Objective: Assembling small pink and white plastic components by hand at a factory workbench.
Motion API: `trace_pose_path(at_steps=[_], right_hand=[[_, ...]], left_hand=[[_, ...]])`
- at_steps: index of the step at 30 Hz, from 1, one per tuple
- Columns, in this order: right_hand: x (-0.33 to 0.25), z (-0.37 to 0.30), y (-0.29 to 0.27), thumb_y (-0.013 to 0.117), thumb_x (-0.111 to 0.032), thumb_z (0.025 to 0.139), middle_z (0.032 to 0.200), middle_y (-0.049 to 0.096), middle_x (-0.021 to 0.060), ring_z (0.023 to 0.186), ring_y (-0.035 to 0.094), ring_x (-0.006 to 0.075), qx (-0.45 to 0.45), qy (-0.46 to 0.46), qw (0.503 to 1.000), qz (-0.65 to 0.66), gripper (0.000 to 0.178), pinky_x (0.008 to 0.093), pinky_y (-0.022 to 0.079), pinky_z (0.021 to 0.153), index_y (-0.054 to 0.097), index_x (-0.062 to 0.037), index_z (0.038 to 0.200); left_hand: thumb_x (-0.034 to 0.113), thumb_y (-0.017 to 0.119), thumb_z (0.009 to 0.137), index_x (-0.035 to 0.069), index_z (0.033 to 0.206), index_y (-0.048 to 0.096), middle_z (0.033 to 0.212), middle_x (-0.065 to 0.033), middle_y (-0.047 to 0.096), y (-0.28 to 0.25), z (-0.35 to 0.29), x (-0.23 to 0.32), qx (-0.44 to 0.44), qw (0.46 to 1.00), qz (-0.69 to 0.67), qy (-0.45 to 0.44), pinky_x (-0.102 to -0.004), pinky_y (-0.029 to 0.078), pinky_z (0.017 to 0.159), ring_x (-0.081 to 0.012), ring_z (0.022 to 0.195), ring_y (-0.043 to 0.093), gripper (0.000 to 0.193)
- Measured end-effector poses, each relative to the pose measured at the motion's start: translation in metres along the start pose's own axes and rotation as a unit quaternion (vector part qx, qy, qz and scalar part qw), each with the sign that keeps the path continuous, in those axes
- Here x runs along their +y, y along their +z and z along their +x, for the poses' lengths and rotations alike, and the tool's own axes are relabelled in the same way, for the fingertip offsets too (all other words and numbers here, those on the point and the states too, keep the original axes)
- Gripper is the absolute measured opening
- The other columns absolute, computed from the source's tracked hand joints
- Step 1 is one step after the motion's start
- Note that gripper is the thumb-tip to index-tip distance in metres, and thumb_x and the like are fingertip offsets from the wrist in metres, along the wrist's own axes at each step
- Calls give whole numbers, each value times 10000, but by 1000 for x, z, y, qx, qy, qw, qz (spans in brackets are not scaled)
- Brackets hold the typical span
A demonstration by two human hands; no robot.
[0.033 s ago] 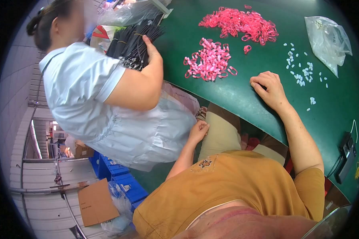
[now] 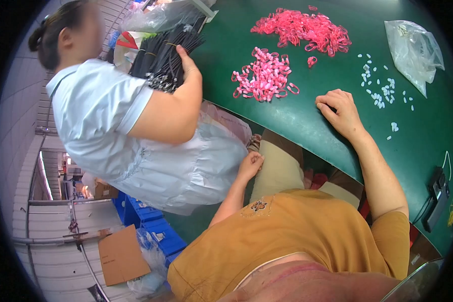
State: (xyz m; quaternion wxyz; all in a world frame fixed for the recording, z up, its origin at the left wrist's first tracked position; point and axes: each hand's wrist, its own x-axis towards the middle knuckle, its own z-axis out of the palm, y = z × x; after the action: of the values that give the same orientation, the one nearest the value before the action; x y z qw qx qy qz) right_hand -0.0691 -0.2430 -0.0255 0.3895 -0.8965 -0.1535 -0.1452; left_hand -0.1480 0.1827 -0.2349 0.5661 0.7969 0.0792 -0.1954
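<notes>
My right hand rests on the green table, its fingers curled in and the thumb against them. Nothing shows in its grasp. A pile of pink clips with pale pink middles lies to its left, and small white oval pieces are scattered to its right. On my thigh lies my left hand, its fingers folded together with nothing visible in them. Beyond both hands is a larger heap of bright pink link-like loops. A single loop sits apart.
Left of me a person in pale blue handles banded black strips. A clear plastic bag lies at the far right, a black device with cable near the right edge. Blue bins and cardboard stand lower left.
The person at the left has shifted slightly leftward, and the hand with the black strips has moved a little left. My own hands have not moved.
</notes>
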Motion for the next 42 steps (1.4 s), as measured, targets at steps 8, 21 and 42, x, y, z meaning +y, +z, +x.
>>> trace_pose_path(at_steps=[8, 21, 42], right_hand=[[21, -3, 5, 686, -228, 969, 865, 724, 93, 864, 671, 323, 21, -16, 999, 30, 164, 440, 510, 811, 773, -91, 993], [35, -8, 9, 665, -262, 928, 1007, 778, 168, 967, 743, 367, 15, -61, 998, 1, 254, 459, 584, 872, 806, -76, 1029], [21, -4, 12, 674, -359, 953, 1120, 789, 145, 1045, 757, 340, -18, 5, 999, -37, 316, 424, 586, 957, 809, -135, 1131]], left_hand=[[217, 744, 898, 110, 1029, 726, 1065, -123, 684, 39, -19, 82, 81, 848, 418, 316, -487, 487, 972, -322, 1089, 649, 170], [420, 616, 994, 84, 1036, 835, 1093, -99, 749, 75, -2, 98, -110, 635, 710, 285, -569, 374, 1069, -301, 1183, 622, 403], [419, 615, 1027, 101, 969, 813, 1024, -132, 773, 68, -147, 62, -155, 816, 528, 179, -636, 303, 1184, -337, 1010, 716, 379]])
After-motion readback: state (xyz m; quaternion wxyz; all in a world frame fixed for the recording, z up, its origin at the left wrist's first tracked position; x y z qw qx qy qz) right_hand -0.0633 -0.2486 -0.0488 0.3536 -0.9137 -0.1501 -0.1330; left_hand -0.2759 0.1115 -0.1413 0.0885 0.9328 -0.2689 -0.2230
